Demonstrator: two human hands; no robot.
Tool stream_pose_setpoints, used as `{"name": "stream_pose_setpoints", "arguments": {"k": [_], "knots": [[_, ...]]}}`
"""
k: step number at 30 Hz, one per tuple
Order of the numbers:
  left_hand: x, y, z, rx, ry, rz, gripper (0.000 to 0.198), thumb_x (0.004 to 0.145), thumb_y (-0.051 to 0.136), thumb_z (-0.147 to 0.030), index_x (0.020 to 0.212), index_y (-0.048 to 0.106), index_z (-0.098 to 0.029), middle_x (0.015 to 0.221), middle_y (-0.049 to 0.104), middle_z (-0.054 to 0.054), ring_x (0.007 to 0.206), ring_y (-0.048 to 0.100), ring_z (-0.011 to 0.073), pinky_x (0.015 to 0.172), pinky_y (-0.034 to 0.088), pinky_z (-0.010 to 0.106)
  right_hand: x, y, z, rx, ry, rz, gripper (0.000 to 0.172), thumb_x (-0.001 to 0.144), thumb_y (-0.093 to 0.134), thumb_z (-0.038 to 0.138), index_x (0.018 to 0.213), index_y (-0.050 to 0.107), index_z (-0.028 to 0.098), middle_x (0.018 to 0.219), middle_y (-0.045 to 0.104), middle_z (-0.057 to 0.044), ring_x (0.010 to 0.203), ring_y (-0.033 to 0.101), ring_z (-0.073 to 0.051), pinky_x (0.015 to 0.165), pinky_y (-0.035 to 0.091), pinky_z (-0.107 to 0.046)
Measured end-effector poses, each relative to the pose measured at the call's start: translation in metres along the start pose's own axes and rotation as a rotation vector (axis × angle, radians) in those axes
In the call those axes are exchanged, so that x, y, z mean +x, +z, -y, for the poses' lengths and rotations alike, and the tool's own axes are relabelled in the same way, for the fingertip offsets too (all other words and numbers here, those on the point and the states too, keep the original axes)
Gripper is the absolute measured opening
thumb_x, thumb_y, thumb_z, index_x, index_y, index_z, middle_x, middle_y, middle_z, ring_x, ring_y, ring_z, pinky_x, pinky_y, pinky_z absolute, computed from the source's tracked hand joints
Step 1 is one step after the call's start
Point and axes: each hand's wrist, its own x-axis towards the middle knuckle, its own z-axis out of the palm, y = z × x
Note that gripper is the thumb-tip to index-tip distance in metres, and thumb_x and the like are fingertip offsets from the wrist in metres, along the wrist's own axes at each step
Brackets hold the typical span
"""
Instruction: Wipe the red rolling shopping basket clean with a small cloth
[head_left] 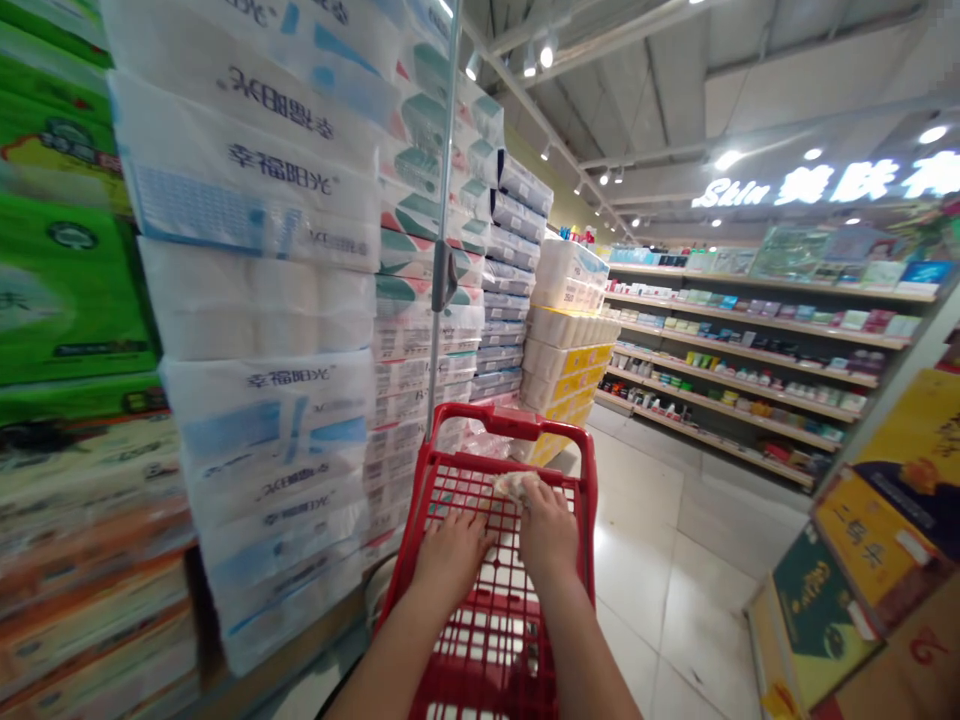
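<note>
A red plastic shopping cart (pixel 588 500) with a grid basket stands in front of me. My left hand (pixel 454 555) lies on the grid with its fingers stretched forward, and nothing shows in it. To its right, my right hand (pixel 549 530) is closed on a crumpled pale cloth (pixel 516 486), which rests against the upper part of the grid. My thumb and part of the cloth's underside are hidden from view.
Tall stacks of wrapped toilet paper (pixel 277 200) rise close on the left, beside green packs (pixel 67 240). A metal pole (pixel 448 150) stands before them. Cosmetics shelves (pixel 750 340) line the back right. Yellow boxes (pixel 862 530) stand near right, beside the tiled floor (pixel 660 570).
</note>
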Motion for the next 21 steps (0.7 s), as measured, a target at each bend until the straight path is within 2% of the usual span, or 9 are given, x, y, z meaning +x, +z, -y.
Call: {"name": "stream_pose_setpoints", "arguments": {"k": [2,4,7,11,14,16,17,19,21], "knots": [[0.001,0.000,0.001,-0.016,0.003,0.009,0.036,0.096,0.035,-0.036,0.116,0.062,-0.022,0.119,0.064,0.008,0.115,0.053,0.0260,0.095,0.044,0.043,0.005,0.003,0.006,-0.005,-0.035,0.011,0.045,0.090,0.048,0.025,0.135,0.051,0.029,0.141,0.051,-0.005,0.126,0.046,-0.030,0.097,0.039,-0.045],[0.002,0.000,0.001,-0.020,-0.001,0.026,0.035,0.096,0.035,-0.029,0.114,0.063,-0.020,0.118,0.064,0.009,0.115,0.053,0.0251,0.096,0.043,0.042,0.009,0.012,0.010,0.053,-0.113,0.114,0.048,0.090,0.051,0.032,0.137,0.049,0.027,0.145,0.047,-0.006,0.132,0.040,-0.032,0.104,0.034,-0.048],[0.003,0.003,0.001,-0.025,-0.003,0.037,0.034,0.094,0.035,-0.023,0.113,0.063,-0.020,0.118,0.064,0.009,0.115,0.054,0.0247,0.094,0.044,0.041,0.010,0.029,0.009,0.110,-0.186,0.222,0.053,0.085,0.052,0.020,0.137,0.049,0.029,0.151,0.040,-0.004,0.140,0.029,-0.033,0.110,0.026,-0.053],[0.006,0.008,0.000,-0.034,0.014,0.010,0.035,0.096,0.033,-0.027,0.111,0.064,-0.021,0.113,0.066,0.009,0.112,0.055,0.0242,0.094,0.044,0.042,0.006,0.044,0.000,0.080,-0.086,0.095,0.072,0.071,0.051,0.001,0.138,0.048,0.027,0.157,0.026,-0.005,0.146,0.012,-0.035,0.111,0.015,-0.062],[0.009,0.009,0.000,-0.024,-0.008,0.028,0.035,0.095,0.033,-0.022,0.110,0.064,-0.020,0.112,0.066,0.009,0.112,0.056,0.0237,0.095,0.044,0.041,0.004,0.051,-0.009,0.177,-0.254,0.100,0.067,0.073,0.046,-0.001,0.134,0.053,0.024,0.153,0.035,-0.006,0.144,0.024,-0.028,0.112,0.025,-0.051],[0.009,0.009,0.000,-0.017,-0.019,0.039,0.035,0.094,0.033,-0.019,0.109,0.064,-0.020,0.111,0.067,0.009,0.110,0.057,0.0236,0.093,0.045,0.041,0.007,0.054,-0.015,0.277,-0.383,0.089,0.055,0.077,0.044,0.001,0.123,0.063,0.024,0.145,0.047,-0.006,0.136,0.038,-0.024,0.108,0.034,-0.042],[0.009,0.009,0.000,-0.017,-0.017,0.038,0.035,0.094,0.033,-0.020,0.108,0.065,-0.020,0.110,0.067,0.009,0.109,0.057,0.0235,0.092,0.045,0.040,0.009,0.055,-0.018,0.318,-0.388,0.053,0.048,0.080,0.044,0.004,0.115,0.068,0.024,0.138,0.054,-0.007,0.129,0.045,-0.023,0.104,0.039,-0.040],[0.009,0.010,-0.001,-0.028,-0.007,0.019,0.034,0.095,0.033,-0.023,0.107,0.065,-0.021,0.109,0.068,0.008,0.109,0.058,0.0235,0.091,0.046,0.040,0.013,0.055,-0.021,0.366,-0.274,-0.073,0.037,0.086,0.043,0.010,0.105,0.072,0.021,0.120,0.063,-0.011,0.112,0.055,-0.023,0.095,0.046,-0.038],[0.009,0.010,-0.003,-0.040,-0.010,-0.002,0.034,0.096,0.033,-0.027,0.108,0.065,-0.021,0.112,0.067,0.007,0.111,0.057,0.0235,0.092,0.045,0.039,0.015,0.056,-0.020,0.366,-0.126,-0.204,0.033,0.088,0.043,0.016,0.106,0.071,0.017,0.109,0.063,-0.013,0.102,0.057,-0.024,0.090,0.048,-0.038]]}}
